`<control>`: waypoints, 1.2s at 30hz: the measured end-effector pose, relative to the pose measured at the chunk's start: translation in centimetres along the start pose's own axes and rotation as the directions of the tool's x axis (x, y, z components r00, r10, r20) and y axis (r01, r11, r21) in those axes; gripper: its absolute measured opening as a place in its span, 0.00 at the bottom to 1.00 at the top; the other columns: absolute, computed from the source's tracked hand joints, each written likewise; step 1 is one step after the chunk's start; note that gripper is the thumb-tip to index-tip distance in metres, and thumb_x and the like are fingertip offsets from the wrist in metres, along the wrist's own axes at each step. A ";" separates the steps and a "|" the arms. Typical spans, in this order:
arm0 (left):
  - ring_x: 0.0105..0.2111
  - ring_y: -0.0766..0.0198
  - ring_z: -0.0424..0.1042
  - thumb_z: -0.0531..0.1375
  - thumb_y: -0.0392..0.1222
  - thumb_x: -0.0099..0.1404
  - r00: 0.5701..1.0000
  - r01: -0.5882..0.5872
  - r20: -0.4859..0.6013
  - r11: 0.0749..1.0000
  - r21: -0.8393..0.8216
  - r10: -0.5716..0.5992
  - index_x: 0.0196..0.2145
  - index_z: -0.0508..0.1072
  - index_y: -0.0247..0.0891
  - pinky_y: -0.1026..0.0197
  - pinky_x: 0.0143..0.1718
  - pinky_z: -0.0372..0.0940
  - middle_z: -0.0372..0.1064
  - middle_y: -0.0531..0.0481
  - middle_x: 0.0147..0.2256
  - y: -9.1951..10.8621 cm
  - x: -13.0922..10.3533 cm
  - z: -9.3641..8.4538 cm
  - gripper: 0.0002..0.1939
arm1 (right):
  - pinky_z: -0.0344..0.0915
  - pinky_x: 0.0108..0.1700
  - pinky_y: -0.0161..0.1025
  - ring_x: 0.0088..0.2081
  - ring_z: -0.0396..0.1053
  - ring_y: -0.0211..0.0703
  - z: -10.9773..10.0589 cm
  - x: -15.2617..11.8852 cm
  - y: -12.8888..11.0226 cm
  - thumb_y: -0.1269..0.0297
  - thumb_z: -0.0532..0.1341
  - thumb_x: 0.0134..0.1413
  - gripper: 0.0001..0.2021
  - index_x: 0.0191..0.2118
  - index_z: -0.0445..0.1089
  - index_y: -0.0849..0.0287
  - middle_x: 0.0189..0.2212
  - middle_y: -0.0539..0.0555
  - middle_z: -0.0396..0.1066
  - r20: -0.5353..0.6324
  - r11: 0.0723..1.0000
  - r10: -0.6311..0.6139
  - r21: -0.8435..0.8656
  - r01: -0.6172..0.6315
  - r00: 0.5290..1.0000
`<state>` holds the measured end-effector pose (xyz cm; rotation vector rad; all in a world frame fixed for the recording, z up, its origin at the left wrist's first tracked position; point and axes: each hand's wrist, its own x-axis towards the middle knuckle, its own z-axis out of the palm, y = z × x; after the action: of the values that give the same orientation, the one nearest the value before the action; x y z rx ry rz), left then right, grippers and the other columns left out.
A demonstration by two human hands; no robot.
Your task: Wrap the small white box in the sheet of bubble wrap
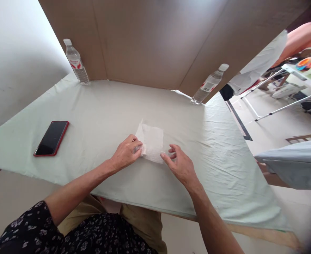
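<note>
A thin, whitish, see-through sheet (153,139) lies in the middle of the cloth-covered table, its left edge raised and crumpled. My left hand (127,150) is closed at that left side, fingers curled on a crumpled translucent bundle (143,149) at the sheet's edge; whether the bundle is part of the sheet I cannot tell. Just past the sheet's right edge is my right hand (178,162), thumb and fingers apart, holding nothing. Its thumb tip is close to the sheet's lower right corner.
A phone (52,138) with a red case lies at the left. Water bottles stand at the back left (76,63) and back right (210,84), against a brown cardboard screen (150,42). Pale green cloth (97,116) covers the table. People and a white-framed table (285,68) are at the right.
</note>
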<state>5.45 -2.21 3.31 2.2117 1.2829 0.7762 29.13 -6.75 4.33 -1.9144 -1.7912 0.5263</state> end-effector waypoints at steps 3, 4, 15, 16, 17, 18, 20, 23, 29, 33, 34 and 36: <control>0.28 0.69 0.66 0.56 0.37 0.66 0.999 0.006 -0.054 1.000 0.031 -0.004 0.41 0.75 0.36 0.62 0.32 0.65 0.67 0.45 0.42 0.4 -0.4 0.8 0.09 | 0.66 0.43 0.44 0.35 0.74 0.47 0.0 0.5 0.1 0.42 0.57 0.57 0.32 0.60 0.61 0.60 0.40 0.57 0.76 0.200 0.985 0.140 0.070 -0.157 0.970; 0.27 0.69 0.65 0.56 0.37 0.66 0.998 0.008 -0.064 0.998 0.057 -0.004 0.41 0.75 0.36 0.62 0.32 0.65 0.67 0.45 0.42 0.6 -0.5 1.0 0.09 | 0.66 0.44 0.45 0.37 0.74 0.48 0.2 0.8 -0.1 0.42 0.57 0.56 0.34 0.61 0.61 0.60 0.40 0.58 0.76 0.209 0.981 0.150 0.091 -0.172 0.966; 0.38 0.59 0.69 0.56 0.37 0.67 0.999 -0.027 0.042 0.970 0.241 0.017 0.41 0.75 0.39 0.60 0.35 0.65 0.67 0.44 0.41 1.4 -0.1 1.2 0.09 | 0.63 0.36 0.40 0.27 0.63 0.41 3.4 2.9 -2.3 0.58 0.60 0.50 0.37 0.65 0.56 0.65 0.24 0.44 0.64 0.022 0.914 0.075 0.398 -0.078 0.997; 0.39 0.59 0.69 0.56 0.37 0.66 0.998 -0.026 0.060 0.969 0.245 0.012 0.41 0.76 0.39 0.60 0.35 0.65 0.67 0.44 0.42 1.4 0.0 1.1 0.09 | 0.63 0.36 0.39 0.27 0.63 0.40 3.4 2.8 -2.6 0.59 0.60 0.50 0.36 0.65 0.56 0.65 0.23 0.44 0.63 0.001 0.914 0.068 0.400 -0.063 0.998; 0.39 0.59 0.69 0.56 0.37 0.66 0.997 -0.022 0.078 0.969 0.248 0.003 0.42 0.76 0.39 0.60 0.34 0.64 0.67 0.44 0.42 1.4 0.1 1.0 0.10 | 0.63 0.36 0.39 0.27 0.63 0.40 3.4 2.7 -2.9 0.59 0.60 0.50 0.36 0.65 0.56 0.66 0.23 0.44 0.63 -0.015 0.914 0.062 0.403 -0.051 0.998; 0.38 0.59 0.69 0.56 0.37 0.66 0.995 -0.016 0.096 0.968 0.252 -0.008 0.42 0.76 0.39 0.61 0.34 0.64 0.67 0.44 0.43 1.5 0.1 0.9 0.10 | 0.63 0.37 0.39 0.28 0.63 0.40 3.3 2.6 -3.2 0.60 0.60 0.50 0.36 0.65 0.56 0.66 0.23 0.44 0.63 -0.028 0.913 0.057 0.406 -0.041 0.998; 0.36 0.60 0.69 0.56 0.36 0.66 0.991 -0.002 0.132 0.966 0.260 -0.034 0.43 0.77 0.39 0.61 0.33 0.63 0.67 0.44 0.43 1.8 0.3 0.7 0.11 | 0.63 0.36 0.39 0.27 0.63 0.39 3.3 2.6 -3.7 0.60 0.59 0.51 0.35 0.64 0.57 0.66 0.23 0.44 0.62 -0.042 0.910 0.048 0.415 -0.026 0.998; 0.36 0.60 0.69 0.56 0.36 0.66 0.984 0.011 0.171 0.964 0.267 -0.059 0.43 0.77 0.38 0.60 0.33 0.63 0.67 0.44 0.43 2.1 0.5 0.5 0.11 | 0.63 0.35 0.38 0.27 0.63 0.39 3.5 2.6 -4.4 0.61 0.60 0.51 0.34 0.64 0.57 0.66 0.24 0.44 0.64 -0.037 0.896 0.047 0.444 -0.026 0.998; 0.36 0.61 0.69 0.56 0.35 0.66 0.980 0.035 0.187 0.980 0.197 -0.073 0.43 0.76 0.38 0.60 0.35 0.65 0.67 0.45 0.41 2.2 0.8 0.1 0.11 | 0.66 0.36 0.39 0.28 0.67 0.40 4.2 2.6 -5.2 0.60 0.60 0.53 0.34 0.65 0.57 0.66 0.27 0.48 0.70 -0.029 0.870 0.063 0.492 -0.041 0.998; 0.39 0.59 0.71 0.56 0.35 0.66 0.981 0.082 0.164 0.989 0.124 -0.102 0.44 0.74 0.38 0.59 0.37 0.66 0.68 0.45 0.42 2.0 0.8 0.2 0.11 | 0.69 0.38 0.41 0.31 0.72 0.42 4.5 2.3 -5.5 0.59 0.60 0.53 0.34 0.65 0.56 0.65 0.34 0.53 0.76 -0.007 0.853 0.088 0.516 -0.072 0.996; 0.40 0.58 0.71 0.57 0.36 0.65 0.982 0.100 0.149 0.990 0.100 -0.114 0.46 0.73 0.38 0.59 0.38 0.67 0.68 0.45 0.43 1.9 0.8 0.3 0.12 | 0.69 0.38 0.42 0.31 0.72 0.42 4.5 2.2 -5.6 0.59 0.60 0.53 0.34 0.65 0.56 0.64 0.35 0.54 0.77 0.001 0.856 0.087 0.512 -0.075 0.996; 0.42 0.57 0.71 0.58 0.37 0.64 0.983 0.129 0.123 0.991 0.045 -0.133 0.50 0.70 0.38 0.57 0.40 0.67 0.69 0.44 0.45 1.7 0.8 0.5 0.16 | 0.70 0.38 0.42 0.31 0.73 0.42 4.4 1.9 -5.7 0.58 0.60 0.55 0.33 0.65 0.56 0.62 0.39 0.55 0.78 0.026 0.866 0.060 0.496 -0.065 0.998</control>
<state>7.15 -2.37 4.18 2.1420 1.3736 0.5587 22.08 -4.27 4.03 -1.6072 -1.4189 0.9216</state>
